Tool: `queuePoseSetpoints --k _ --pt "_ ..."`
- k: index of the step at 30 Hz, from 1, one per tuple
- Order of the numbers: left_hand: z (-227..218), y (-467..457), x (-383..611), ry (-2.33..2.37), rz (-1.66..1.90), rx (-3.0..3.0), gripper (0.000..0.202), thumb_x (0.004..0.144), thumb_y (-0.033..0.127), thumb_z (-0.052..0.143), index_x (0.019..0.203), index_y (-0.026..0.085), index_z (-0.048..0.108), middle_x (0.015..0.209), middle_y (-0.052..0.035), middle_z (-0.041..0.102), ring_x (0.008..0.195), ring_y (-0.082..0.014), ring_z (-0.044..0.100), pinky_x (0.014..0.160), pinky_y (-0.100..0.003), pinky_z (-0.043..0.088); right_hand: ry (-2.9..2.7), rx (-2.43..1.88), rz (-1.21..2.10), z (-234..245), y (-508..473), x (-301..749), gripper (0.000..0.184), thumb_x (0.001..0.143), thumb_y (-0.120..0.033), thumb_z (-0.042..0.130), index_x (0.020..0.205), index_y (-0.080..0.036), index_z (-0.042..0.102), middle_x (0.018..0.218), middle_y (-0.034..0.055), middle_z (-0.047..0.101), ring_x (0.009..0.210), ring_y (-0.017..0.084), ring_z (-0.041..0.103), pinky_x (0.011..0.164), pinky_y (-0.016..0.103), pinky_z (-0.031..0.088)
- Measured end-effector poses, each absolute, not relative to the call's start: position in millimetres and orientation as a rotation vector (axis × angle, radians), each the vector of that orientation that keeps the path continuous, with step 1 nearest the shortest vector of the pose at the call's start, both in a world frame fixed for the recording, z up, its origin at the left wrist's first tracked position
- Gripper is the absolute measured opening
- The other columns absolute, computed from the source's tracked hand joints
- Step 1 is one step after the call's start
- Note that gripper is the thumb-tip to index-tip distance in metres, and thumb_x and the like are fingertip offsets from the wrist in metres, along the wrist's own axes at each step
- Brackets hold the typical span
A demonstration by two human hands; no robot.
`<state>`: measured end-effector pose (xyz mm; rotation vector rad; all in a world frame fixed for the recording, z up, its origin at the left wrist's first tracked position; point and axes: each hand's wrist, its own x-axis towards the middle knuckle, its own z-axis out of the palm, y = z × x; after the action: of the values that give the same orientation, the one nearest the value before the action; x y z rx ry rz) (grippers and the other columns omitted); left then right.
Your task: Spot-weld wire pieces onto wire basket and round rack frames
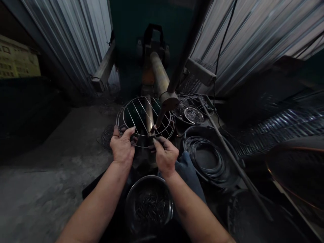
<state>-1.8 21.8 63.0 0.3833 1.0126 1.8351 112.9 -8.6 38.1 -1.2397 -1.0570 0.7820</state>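
Both hands, left and right, grasp the rack's near rim under the electrode; several cross wires sit in place, apparently part-welded.

Two hands, one wire rack, one bowl, perhaps two dark tubs.

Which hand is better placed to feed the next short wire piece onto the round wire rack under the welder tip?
Probably the right hand: its fingertips pinch the wire rack rim just below the welder tip. The left hand grips the rim farther away, steadying the rack.
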Motion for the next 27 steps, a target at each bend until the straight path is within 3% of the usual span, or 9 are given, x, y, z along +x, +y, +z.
queuePoseSetpoints --k 8,15,27 --pt "64 32 -1 1.053 1.804 0.368 0.039 0.055 0.017 0.078 0.087 0.020 0.057 0.072 0.0042 0.053 0.056 -0.0096 0.051 0.048 -0.022 0.042 -1.096 -1.215 0.694 32 1 115 0.019 0.080 -0.034 0.062 0.081 -0.017 0.069 0.074 0.0034 0.071 0.060 0.017 0.066 0.061 0.029 0.055" --pt "68 41 0 1.089 1.797 0.334 0.035 0.054 0.018 0.077 0.081 0.019 0.055 0.070 0.0037 0.053 0.054 -0.0109 0.050 0.044 -0.023 0.039 -1.143 -1.233 0.627 27 10 117 0.021 0.081 -0.036 0.060 0.084 -0.017 0.069 0.075 0.0036 0.070 0.070 0.019 0.068 0.064 0.030 0.055" --pt "65 47 2 1.081 1.804 0.276 0.042 0.050 0.016 0.078 0.081 0.020 0.051 0.068 0.0043 0.055 0.054 -0.0122 0.054 0.046 -0.024 0.042 -1.064 -1.171 0.702 32 13 114 0.017 0.079 -0.033 0.062 0.080 -0.017 0.068 0.075 0.0018 0.069 0.056 0.015 0.065 0.055 0.027 0.054"
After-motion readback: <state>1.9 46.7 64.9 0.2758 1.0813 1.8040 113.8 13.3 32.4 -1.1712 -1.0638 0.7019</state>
